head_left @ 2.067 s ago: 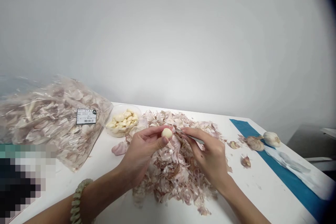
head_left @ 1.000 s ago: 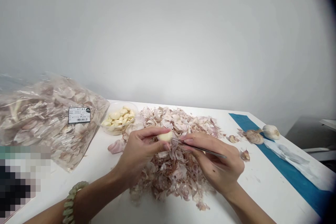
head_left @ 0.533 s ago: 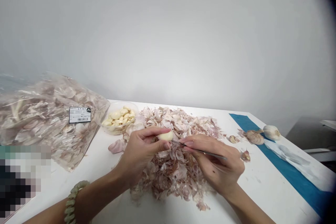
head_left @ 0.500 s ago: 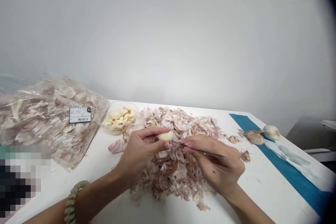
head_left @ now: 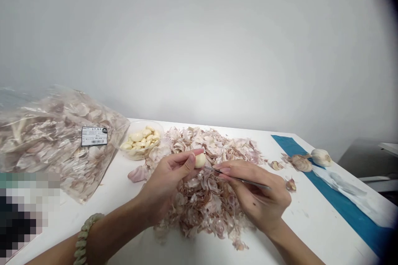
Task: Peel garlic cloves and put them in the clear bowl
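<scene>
Between the thumb and fingers of my left hand (head_left: 172, 176) is a pale, peeled garlic clove (head_left: 200, 160), its rounded end showing. My right hand (head_left: 258, 190) grips a thin metal tool (head_left: 248, 182) like a pen; its narrow tip lies close beside the clove, and I cannot tell whether it touches. The exact kind of tool is not clear, since fingers cover part of it. Below both hands spreads a heap of garlic skins (head_left: 214, 207). Behind my left hand stands a clear plastic bowl (head_left: 160, 127) with peeled cloves (head_left: 139, 137).
A clear bag (head_left: 71, 161) full of garlic skins, with a price label (head_left: 94, 136), stands at the left. On the right lie a whole garlic bulb (head_left: 321, 157), a partly broken bulb (head_left: 300, 162), loose cloves (head_left: 291, 184) and a blue strip (head_left: 342, 201) on the white table (head_left: 311, 227).
My left thumb has shifted up and the clove has turned, now sitting more upright and slightly to the right. My right hand with the tool has barely moved.
</scene>
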Demonstrator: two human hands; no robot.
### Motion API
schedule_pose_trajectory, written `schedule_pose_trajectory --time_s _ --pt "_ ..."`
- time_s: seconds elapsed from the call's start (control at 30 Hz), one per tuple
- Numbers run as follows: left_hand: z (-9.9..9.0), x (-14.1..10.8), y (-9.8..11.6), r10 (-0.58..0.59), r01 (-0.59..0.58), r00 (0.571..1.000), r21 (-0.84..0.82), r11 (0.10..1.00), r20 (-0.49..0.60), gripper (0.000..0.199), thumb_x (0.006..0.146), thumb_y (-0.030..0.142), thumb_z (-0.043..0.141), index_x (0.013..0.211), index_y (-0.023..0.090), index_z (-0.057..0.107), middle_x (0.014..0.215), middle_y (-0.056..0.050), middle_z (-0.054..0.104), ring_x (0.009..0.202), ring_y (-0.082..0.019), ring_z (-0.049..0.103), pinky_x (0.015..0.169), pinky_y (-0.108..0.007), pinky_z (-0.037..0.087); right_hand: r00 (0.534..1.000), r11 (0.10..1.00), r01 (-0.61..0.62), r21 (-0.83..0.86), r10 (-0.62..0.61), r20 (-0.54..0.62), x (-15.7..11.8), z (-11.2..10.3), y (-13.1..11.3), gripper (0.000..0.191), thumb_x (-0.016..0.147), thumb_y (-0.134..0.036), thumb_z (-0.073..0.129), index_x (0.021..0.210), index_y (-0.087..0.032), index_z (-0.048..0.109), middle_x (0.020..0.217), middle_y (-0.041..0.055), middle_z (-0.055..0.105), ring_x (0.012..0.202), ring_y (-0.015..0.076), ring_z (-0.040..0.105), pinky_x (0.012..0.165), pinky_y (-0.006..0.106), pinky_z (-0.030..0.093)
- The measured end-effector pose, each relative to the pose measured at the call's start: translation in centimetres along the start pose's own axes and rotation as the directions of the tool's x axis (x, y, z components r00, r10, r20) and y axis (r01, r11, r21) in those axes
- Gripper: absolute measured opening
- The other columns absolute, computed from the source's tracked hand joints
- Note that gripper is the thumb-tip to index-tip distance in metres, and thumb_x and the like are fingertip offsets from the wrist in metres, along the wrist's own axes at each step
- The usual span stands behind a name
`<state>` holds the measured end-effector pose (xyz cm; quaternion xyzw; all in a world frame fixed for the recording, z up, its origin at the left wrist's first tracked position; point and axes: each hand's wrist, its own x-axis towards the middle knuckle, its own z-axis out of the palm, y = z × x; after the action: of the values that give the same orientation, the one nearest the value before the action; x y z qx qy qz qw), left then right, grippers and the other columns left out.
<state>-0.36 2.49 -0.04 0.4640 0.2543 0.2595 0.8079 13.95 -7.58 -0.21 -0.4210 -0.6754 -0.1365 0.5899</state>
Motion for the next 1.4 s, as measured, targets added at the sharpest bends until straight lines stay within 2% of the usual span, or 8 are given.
schedule_pose_trajectory --time_s 0.1,0.4,0.6,0.73,1.03,1.13,1.27,1.4 --pt "0.0 0.0 0.0 0.002 -0.002 0.997 0.005 1.000 0.072 0.027 0.080 0.034 0.064 0.105 0.023 0.069 0.107 -0.005 0.069 0.107 -0.015 0.058 0.100 -0.025 0.039 1.000 1.000 0.007 -0.021 -0.008 -0.015 -0.1 0.0 0.1 0.041 0.071 0.007 0.062 0.100 -0.022 0.066 0.085 0.0010 0.073 0.077 0.0149 0.069 0.068 0.029 0.060" --pt "0.3 0.0 0.4 -0.008 0.016 0.989 -0.055 0.998 0.149 0.017 0.085 0.031 0.058 0.088 0.018 0.069 0.099 -0.003 0.066 0.101 -0.013 0.058 0.099 -0.024 0.040 1.000 1.000 0.018 -0.005 -0.018 -0.007 0.0 0.0 0.0 0.038 0.071 0.007 0.063 0.097 -0.020 0.066 0.083 0.0025 0.072 0.075 0.0148 0.069 0.067 0.028 0.060" --pt "0.1 0.1 0.3 -0.010 0.026 0.986 -0.098 0.995 0.164 0.015 0.085 0.029 0.058 0.085 0.016 0.067 0.088 -0.001 0.061 0.084 -0.009 0.060 0.085 -0.022 0.047 1.000 0.999 0.000 0.039 -0.001 0.017 0.2 0.2 -0.2 0.035 0.071 0.008 0.061 0.095 -0.018 0.066 0.083 0.0042 0.072 0.076 0.0146 0.069 0.067 0.027 0.060" --pt "0.0 -0.1 0.3 0.000 0.023 0.983 -0.122 0.992 0.184 0.019 0.088 0.030 0.054 0.099 0.019 0.065 0.088 -0.001 0.061 0.085 -0.011 0.060 0.087 -0.026 0.046 0.999 0.998 0.003 0.062 -0.005 0.037 0.1 0.3 -0.2 0.032 0.073 0.006 0.062 0.095 -0.017 0.066 0.082 0.0042 0.072 0.076 0.0140 0.069 0.066 0.026 0.060" --pt "-0.2 0.3 0.4 0.040 -0.020 0.987 -0.132 0.991 0.154 0.016 0.086 0.030 0.058 0.088 0.015 0.065 0.089 -0.003 0.063 0.086 -0.011 0.059 0.091 -0.024 0.045 0.997 0.993 0.009 0.115 -0.017 0.072 0.3 0.4 -0.4 0.025 0.074 0.005 0.060 0.089 -0.014 0.066 0.079 0.0063 0.072 0.073 0.0142 0.070 0.063 0.025 0.060" --pt "-0.3 0.4 0.5 0.047 -0.031 0.988 -0.105 0.994 0.145 0.018 0.085 0.032 0.060 0.089 0.015 0.065 0.089 -0.003 0.063 0.086 -0.011 0.059 0.088 -0.023 0.047 0.999 0.998 0.001 0.068 -0.004 0.046 0.2 0.3 -0.4 0.027 0.073 0.005 0.062 0.091 -0.015 0.066 0.079 0.0048 0.072 0.073 0.0140 0.069 0.064 0.026 0.060" --pt "-0.3 0.4 0.6 0.079 -0.071 0.993 -0.085 0.994 0.092 0.016 0.082 0.031 0.063 0.085 0.015 0.063 0.089 -0.002 0.062 0.086 -0.010 0.060 0.088 -0.022 0.047 0.998 0.994 -0.053 -0.100 0.048 -0.051 0.0 0.3 0.2 0.032 0.072 0.003 0.065 0.094 -0.020 0.066 0.082 0.0012 0.072 0.076 0.0136 0.069 0.068 0.026 0.059" --pt "-0.4 0.4 0.5 0.086 -0.085 0.996 -0.062 0.994 0.008 0.017 0.078 0.026 0.068 0.087 0.014 0.060 0.086 -0.002 0.064 0.081 -0.009 0.061 0.087 -0.023 0.049 0.996 0.968 -0.091 -0.233 0.086 -0.029 -0.2 0.4 0.8 0.028 0.074 -0.001 0.064 0.095 -0.020 0.067 0.085 0.0023 0.073 0.080 0.0157 0.069 0.071 0.028 0.059"
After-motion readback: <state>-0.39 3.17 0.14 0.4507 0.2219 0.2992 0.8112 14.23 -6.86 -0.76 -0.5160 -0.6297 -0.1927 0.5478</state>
